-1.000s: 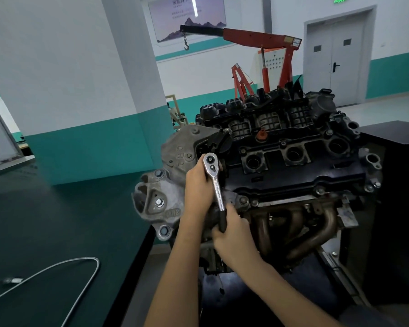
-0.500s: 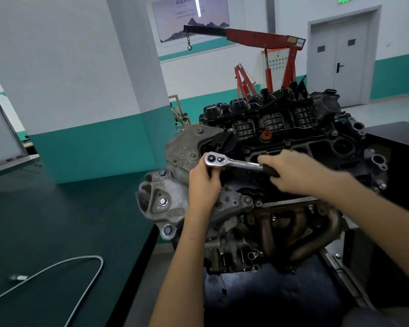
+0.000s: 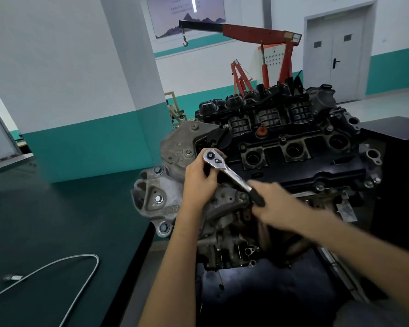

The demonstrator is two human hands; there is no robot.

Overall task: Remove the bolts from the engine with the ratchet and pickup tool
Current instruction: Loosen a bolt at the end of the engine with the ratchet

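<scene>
Looking down through the head camera, I am seeing the engine [image 3: 293, 166] sitting in the middle, a bit to the right. The ratchet [image 3: 224, 172] is lying across its near left part. Its round silver head is pointing far and left, and its black handle is pointing near and right. The left hand [image 3: 198, 182] is curling its fingers round the part just under the head and holding it there. The right hand [image 3: 276, 204] is looking blurry, but its fingers are wrapping round the black handle and gripping it. The pickup tool [image 3: 85, 256], a thin bendy silver line, is lying on the dark green table [image 3: 57, 220] at the near left, well apart from both hands. A red hoist [image 3: 257, 31] is standing far behind the engine.
</scene>
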